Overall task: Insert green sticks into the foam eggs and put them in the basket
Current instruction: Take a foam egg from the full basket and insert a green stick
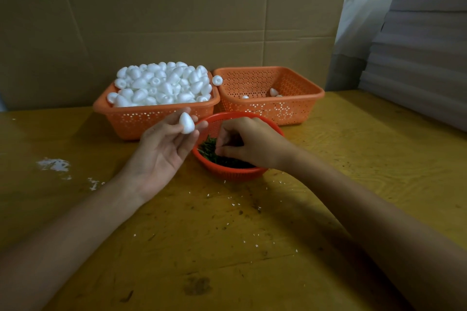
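My left hand (pixel 164 144) holds a white foam egg (pixel 187 123) between thumb and fingertips, palm up, just left of a round red bowl (pixel 237 173). Dark green sticks (pixel 209 148) fill that bowl. My right hand (pixel 249 144) reaches down into it with fingers curled among the sticks; whether a stick is pinched is hidden. Behind on the left, an orange basket (pixel 141 121) is heaped with foam eggs (pixel 161 83). To its right stands a second orange basket (pixel 298 106) with a few eggs (pixel 273 92) at its bottom.
A yellow wooden table (pixel 227 235) carries white foam crumbs (pixel 54 164) at the left and scattered specks near the middle. Large cardboard sheets (pixel 177 20) stand behind the baskets. Stacked grey boards (pixel 419 58) rise at the right edge.
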Available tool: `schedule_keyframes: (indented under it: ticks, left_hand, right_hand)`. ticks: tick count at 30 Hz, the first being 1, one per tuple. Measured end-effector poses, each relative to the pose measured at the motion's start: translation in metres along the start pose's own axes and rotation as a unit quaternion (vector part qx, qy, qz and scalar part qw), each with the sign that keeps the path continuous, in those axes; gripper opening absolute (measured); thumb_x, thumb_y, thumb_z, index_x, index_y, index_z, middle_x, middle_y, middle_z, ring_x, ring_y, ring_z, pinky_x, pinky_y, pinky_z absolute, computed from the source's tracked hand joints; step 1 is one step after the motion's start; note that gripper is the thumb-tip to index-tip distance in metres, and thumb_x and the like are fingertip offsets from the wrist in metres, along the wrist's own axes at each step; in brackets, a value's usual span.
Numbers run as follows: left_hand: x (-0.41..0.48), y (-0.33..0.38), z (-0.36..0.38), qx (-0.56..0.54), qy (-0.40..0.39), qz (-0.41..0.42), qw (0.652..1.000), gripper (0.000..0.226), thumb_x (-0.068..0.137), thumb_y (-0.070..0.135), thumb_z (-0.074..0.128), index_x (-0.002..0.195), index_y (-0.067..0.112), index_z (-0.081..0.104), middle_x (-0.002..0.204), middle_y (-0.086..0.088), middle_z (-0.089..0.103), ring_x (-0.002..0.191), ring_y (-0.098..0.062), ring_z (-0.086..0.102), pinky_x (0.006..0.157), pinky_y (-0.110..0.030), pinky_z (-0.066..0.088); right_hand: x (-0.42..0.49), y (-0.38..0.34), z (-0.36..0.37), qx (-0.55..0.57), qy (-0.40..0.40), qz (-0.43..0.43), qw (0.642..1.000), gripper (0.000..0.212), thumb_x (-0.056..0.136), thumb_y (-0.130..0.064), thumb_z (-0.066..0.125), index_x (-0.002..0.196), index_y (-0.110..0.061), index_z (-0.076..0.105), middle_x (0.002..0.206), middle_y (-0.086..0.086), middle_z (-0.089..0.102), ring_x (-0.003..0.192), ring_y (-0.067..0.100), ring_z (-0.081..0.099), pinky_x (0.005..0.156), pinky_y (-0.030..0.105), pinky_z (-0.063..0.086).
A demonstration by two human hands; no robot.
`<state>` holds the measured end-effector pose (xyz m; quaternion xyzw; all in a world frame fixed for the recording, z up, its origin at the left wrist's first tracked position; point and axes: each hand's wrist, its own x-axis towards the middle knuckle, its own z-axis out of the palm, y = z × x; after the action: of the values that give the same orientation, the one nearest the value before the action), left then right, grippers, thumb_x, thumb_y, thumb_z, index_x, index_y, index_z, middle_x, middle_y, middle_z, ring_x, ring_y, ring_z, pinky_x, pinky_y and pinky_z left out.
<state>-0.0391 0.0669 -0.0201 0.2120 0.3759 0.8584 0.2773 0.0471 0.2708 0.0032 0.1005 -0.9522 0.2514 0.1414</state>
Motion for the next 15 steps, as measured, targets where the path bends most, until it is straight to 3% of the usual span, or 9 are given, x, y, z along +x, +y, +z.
schedule_keyframes:
  ticks: [15]
  left_hand:
    - [-0.0007, 0.0004, -0.0008, -0.039, -0.017, -0.009, 0.999, 0.029, 0.088, 0.000, 0.058, 0.094, 0.016, 0.081, 0.107, -0.005, 0.075, 0.120, -0.024, 0.071, 0.086, -0.024, 0.061]
  right_hand:
    - [-0.0005, 0.0002, 0.0001, -0.003, 0.001, -0.005, 1.000, 0.008, 0.090, -0.017, 0.081, 0.091, -0.017, 0.073, 0.094, -0.009, 0.075, 0.090, 0.005, 0.068, 0.086, 0.040, 0.055]
